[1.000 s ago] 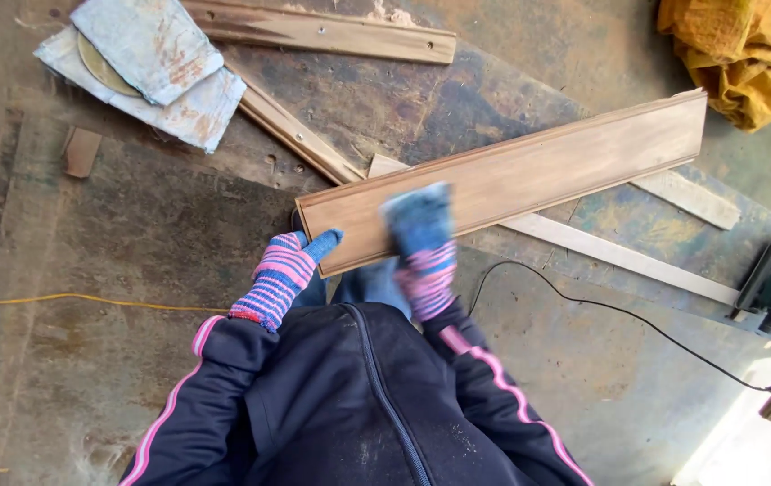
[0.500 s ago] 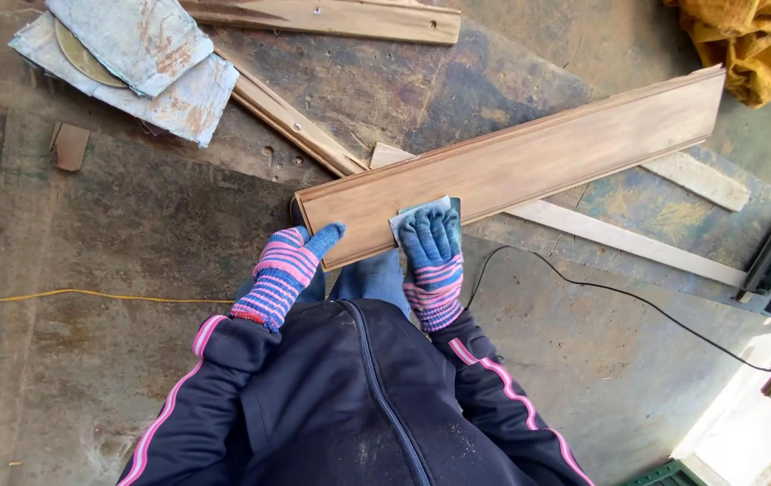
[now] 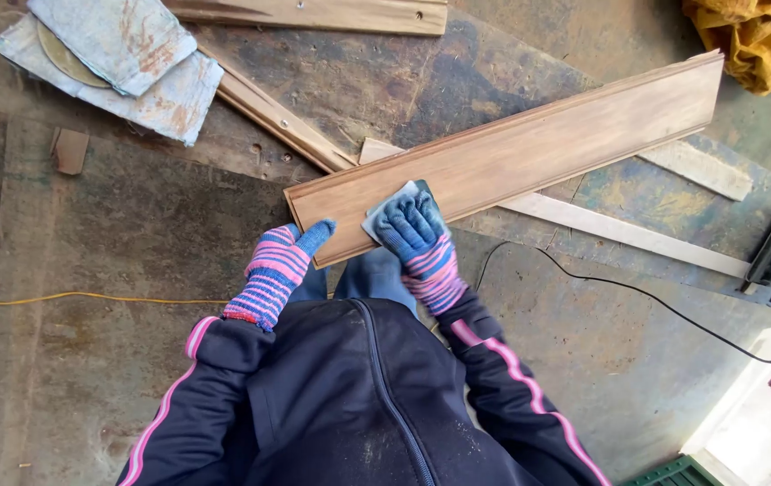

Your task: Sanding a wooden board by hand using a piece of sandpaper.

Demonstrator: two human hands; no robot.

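The single head view looks steeply down, close over the person's torso and workbench (image 3: pixel 115 270).

Pink-and-blue striped gloves cover both hands (image 3: pixel 349 247); brown board (image 3: pixel 529 148), yellow cloth (image 3: pixel 754 40).

You have a long brown wooden board (image 3: pixel 529 148) lying flat in front of you, slanting from its near-left end up to the far right, with a raised moulded edge along both long sides. On its near-left part rests a small grey sheet of sandpaper (image 3: pixel 388 209), pressed flat against the wood and mostly covered.
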